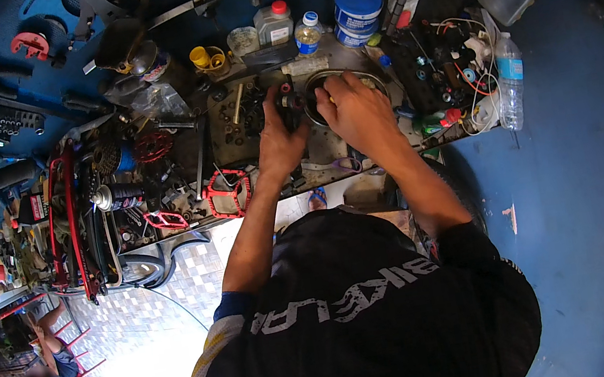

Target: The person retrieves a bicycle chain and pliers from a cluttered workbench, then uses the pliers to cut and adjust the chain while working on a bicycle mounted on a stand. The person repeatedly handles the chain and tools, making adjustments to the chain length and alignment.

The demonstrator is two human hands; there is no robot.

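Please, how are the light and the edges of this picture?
Head view: glare washes out the floor at lower left; head view: the workbench is dimmer, and the dark part at the left hand is hard to make out; head view: the fisheye border is curved, with black corners.

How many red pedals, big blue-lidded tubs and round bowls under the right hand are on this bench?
Red pedals: 2
Big blue-lidded tub: 1
Round bowl under the right hand: 1
Total: 4
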